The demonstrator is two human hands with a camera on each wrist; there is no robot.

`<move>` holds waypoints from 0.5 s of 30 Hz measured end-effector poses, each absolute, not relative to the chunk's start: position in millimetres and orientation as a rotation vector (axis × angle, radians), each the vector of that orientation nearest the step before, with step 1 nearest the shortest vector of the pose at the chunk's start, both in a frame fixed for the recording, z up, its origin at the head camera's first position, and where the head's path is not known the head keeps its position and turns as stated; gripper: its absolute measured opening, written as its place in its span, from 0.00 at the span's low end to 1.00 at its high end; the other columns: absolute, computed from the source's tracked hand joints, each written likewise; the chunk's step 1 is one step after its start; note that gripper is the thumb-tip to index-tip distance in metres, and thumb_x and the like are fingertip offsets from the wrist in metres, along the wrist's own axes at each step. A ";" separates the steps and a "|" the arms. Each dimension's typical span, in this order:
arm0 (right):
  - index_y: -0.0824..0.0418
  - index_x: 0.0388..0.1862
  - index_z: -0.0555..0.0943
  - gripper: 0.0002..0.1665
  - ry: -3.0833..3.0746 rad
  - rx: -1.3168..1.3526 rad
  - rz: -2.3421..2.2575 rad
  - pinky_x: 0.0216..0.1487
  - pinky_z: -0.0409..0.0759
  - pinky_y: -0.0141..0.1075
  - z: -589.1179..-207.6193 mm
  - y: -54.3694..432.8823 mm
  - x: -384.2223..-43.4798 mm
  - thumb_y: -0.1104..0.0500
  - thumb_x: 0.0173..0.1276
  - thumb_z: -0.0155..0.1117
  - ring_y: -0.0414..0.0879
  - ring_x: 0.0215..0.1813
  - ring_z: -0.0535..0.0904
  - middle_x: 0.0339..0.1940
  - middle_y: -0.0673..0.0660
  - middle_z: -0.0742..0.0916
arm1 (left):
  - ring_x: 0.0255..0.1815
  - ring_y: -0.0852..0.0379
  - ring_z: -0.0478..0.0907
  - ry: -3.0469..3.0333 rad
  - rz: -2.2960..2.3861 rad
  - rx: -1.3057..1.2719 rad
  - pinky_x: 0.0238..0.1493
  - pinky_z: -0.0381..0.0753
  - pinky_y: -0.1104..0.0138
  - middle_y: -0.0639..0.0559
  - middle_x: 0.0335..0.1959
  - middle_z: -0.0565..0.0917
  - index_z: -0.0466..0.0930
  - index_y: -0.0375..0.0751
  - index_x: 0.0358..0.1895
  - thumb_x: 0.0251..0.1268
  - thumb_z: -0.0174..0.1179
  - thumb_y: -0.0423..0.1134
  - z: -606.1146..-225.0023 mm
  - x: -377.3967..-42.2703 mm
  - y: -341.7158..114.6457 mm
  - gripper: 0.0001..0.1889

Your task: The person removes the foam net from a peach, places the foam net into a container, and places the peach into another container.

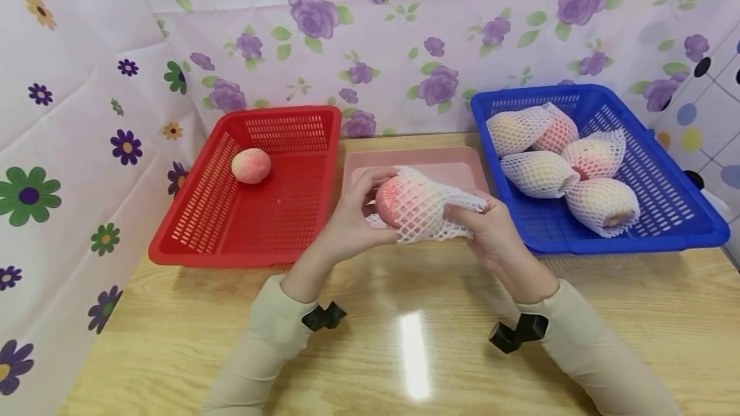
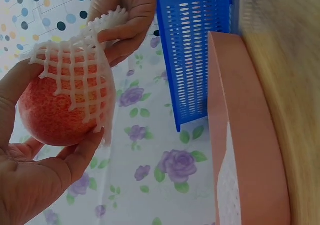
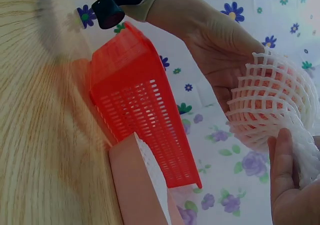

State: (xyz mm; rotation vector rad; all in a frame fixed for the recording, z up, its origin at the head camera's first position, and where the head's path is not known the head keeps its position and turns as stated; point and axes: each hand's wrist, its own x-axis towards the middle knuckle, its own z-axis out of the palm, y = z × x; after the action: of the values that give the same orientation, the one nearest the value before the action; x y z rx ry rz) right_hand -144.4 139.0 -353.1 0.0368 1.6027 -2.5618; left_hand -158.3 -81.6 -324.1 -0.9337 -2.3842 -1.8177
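Note:
A pink-red peach [image 1: 388, 200] is partly covered by a white foam net sleeve [image 1: 424, 207], held up above the pink tray [image 1: 358, 160]. My left hand [image 1: 352, 220] grips the peach from the left, thumb and fingers around its bare end. My right hand [image 1: 491, 230] pinches the gathered end of the net on the right. In the left wrist view the peach's [image 2: 55, 112] lower part shows bare, with the net [image 2: 75, 75] over its upper part. The right wrist view shows the net [image 3: 270, 102] spread over the fruit and bunched at the right fingers [image 3: 284, 157].
To the left stands a red basket [image 1: 277, 223] with one bare peach [image 1: 251, 165]. At the right, a blue basket [image 1: 682, 204] holds several net-wrapped peaches [image 1: 601, 201]. Both baskets rest on the wooden table [image 1: 370, 339], with a flowered cloth [image 1: 393, 37] behind.

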 end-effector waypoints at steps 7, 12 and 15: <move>0.51 0.30 0.83 0.15 1.860 -0.068 -2.362 0.37 0.82 0.28 -345.5 144.3 -137.7 0.72 0.60 0.62 0.37 0.34 0.82 0.30 0.46 0.86 | 0.54 0.47 0.74 -2.421 -1.798 -0.917 0.53 0.80 0.60 0.41 0.57 0.70 0.64 0.35 0.60 0.36 0.73 0.22 -320.2 -148.9 -88.2 0.41; 0.58 0.42 0.83 0.10 2.245 -0.248 -1.980 0.36 0.82 0.29 -332.1 154.1 -136.3 0.62 0.60 0.68 0.36 0.34 0.82 0.33 0.44 0.85 | 0.52 0.49 0.74 -2.460 -1.830 -0.889 0.48 0.83 0.62 0.43 0.55 0.71 0.64 0.38 0.58 0.37 0.71 0.21 -318.2 -144.1 -95.9 0.39; 0.65 0.48 0.80 0.18 2.388 -0.333 -1.789 0.33 0.83 0.32 -320.5 156.2 -137.9 0.60 0.60 0.68 0.37 0.33 0.81 0.36 0.48 0.84 | 0.51 0.49 0.73 -2.484 -1.785 -0.901 0.47 0.83 0.62 0.42 0.55 0.72 0.63 0.37 0.58 0.37 0.71 0.21 -313.8 -142.0 -102.1 0.39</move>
State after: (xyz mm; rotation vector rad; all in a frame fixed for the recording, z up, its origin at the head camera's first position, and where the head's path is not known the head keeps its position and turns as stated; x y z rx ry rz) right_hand -137.9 156.2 -320.5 -0.3327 2.3878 -1.7891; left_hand -142.0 -102.1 -313.8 -0.9012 -2.4840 -1.7853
